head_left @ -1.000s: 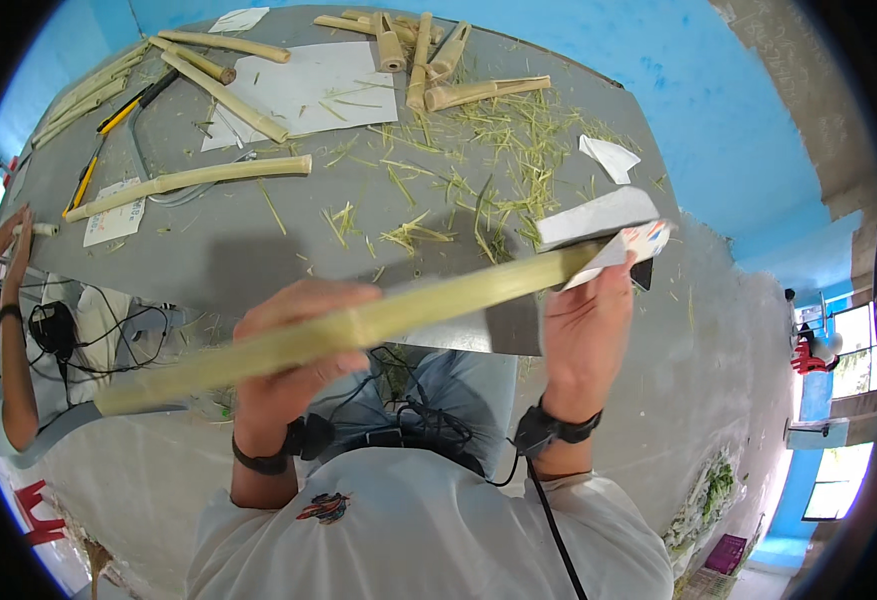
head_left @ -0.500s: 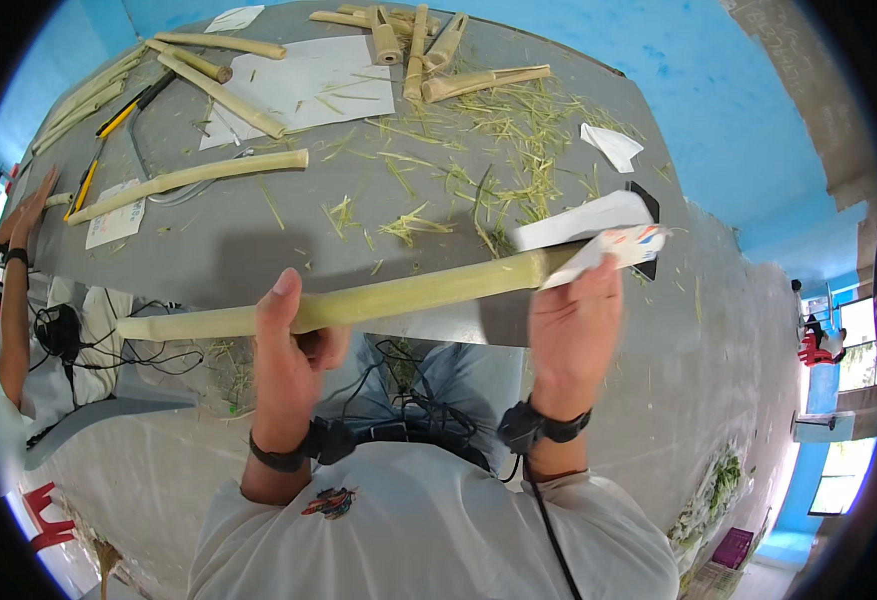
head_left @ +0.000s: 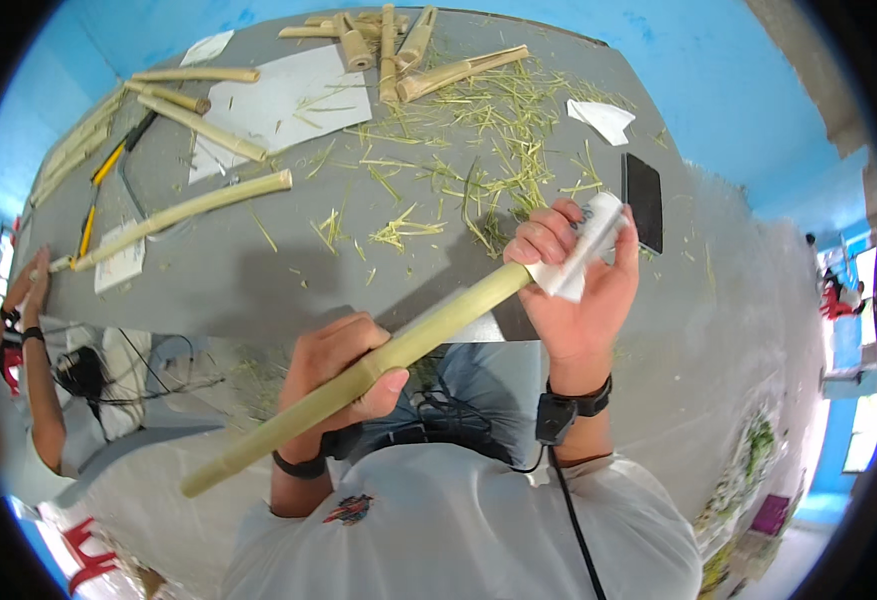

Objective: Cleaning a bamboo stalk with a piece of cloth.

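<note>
A long pale green bamboo pole [head_left: 438, 325] is held slantwise in front of me, its far end up to the right and its near end down to the left. My left hand [head_left: 348, 368] is closed around its middle. At the upper end my right hand [head_left: 583, 270] wraps a piece of white paper [head_left: 576, 255] around the pole; the paper hides that tip. Just beyond my right hand a dark flat slab [head_left: 642, 200] lies on the grey table [head_left: 288, 250].
Green shavings [head_left: 498, 130] litter the table. At the back lie several cut bamboo pieces [head_left: 463, 73] and a white sheet [head_left: 298, 100]. More poles [head_left: 188, 218] and a yellow-black tool [head_left: 108, 165] lie to the left. Another person's hands [head_left: 30, 285] rest at the left edge.
The pole has swung from nearly level to slanted, its left end dropping toward me. My left hand has turned and gripped it; my right hand has closed the paper around the tip.
</note>
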### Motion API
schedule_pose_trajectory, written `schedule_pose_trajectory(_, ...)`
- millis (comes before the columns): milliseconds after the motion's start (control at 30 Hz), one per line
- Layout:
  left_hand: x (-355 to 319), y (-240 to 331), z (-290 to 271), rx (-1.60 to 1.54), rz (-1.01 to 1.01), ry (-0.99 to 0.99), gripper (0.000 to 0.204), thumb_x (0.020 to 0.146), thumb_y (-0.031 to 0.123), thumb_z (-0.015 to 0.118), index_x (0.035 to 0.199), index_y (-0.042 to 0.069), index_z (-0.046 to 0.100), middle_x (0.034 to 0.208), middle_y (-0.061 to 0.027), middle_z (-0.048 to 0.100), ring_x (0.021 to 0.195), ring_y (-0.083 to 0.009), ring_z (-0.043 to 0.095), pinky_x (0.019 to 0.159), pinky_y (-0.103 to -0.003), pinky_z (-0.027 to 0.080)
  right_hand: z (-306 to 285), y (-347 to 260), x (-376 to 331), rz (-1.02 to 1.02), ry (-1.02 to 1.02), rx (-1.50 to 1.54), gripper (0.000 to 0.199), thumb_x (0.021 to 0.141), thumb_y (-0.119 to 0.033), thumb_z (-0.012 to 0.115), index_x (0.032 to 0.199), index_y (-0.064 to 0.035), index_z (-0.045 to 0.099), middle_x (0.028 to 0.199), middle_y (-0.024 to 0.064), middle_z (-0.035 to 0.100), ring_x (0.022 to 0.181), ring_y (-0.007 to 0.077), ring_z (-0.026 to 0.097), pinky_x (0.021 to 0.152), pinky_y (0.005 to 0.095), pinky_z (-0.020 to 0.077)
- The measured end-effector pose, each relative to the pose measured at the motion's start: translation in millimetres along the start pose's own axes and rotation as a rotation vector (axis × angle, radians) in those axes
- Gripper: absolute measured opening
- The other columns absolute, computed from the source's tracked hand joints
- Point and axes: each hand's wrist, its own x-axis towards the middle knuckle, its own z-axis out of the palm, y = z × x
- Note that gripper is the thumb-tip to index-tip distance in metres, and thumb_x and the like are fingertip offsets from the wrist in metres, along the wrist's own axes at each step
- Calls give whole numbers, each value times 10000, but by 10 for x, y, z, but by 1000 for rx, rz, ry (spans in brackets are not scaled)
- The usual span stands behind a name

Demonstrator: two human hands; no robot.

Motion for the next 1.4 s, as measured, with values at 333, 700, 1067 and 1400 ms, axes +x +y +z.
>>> schedule_pose_trajectory(333, -158, 19, 283, -347, -321, 158, 628, 881, 631, 531, 699, 31, 568, 532, 8, 430, 457, -98, 364, 448, -263, 258, -50, -172, 120, 98, -633, 60, 542, 988, -589, 300, 683, -150, 389, 566, 1, 356, 512, 150, 346, 541, 325, 311)
schedule_pose_trajectory(700, -20, 234, 140, 198, 8, -145, 366, 806, 355, 751, 839, 13, 625, 737, -103, 561, 575, -276, 533, 538, -326, 450, -333, -288, 133, 145, -278, 268, 385, 936, -410, 401, 651, -157, 354, 564, -34, 235, 498, 144, 254, 513, 320, 285)
schedule_pose_trajectory(1067, -35, 120, 219, -813, -723, 87, 623, 955, 595, 398, 596, 86, 421, 534, 35, 342, 430, -95, 271, 421, -274, 188, 108, -315, -91, -16, -948, -224, 620, 1005, -519, 181, 537, -148, 351, 437, 9, 337, 373, 170, 322, 451, 342, 329)
schedule_pose_trajectory(1400, -29, 409, 157, 460, 187, 13, 518, 897, 484, 544, 724, -2, 593, 627, -79, 489, 499, -223, 469, 440, -310, 352, -234, -283, 136, 193, -247, 385, 336, 883, -330, 442, 609, -160, 349, 547, -30, 239, 486, 133, 252, 528, 325, 282)
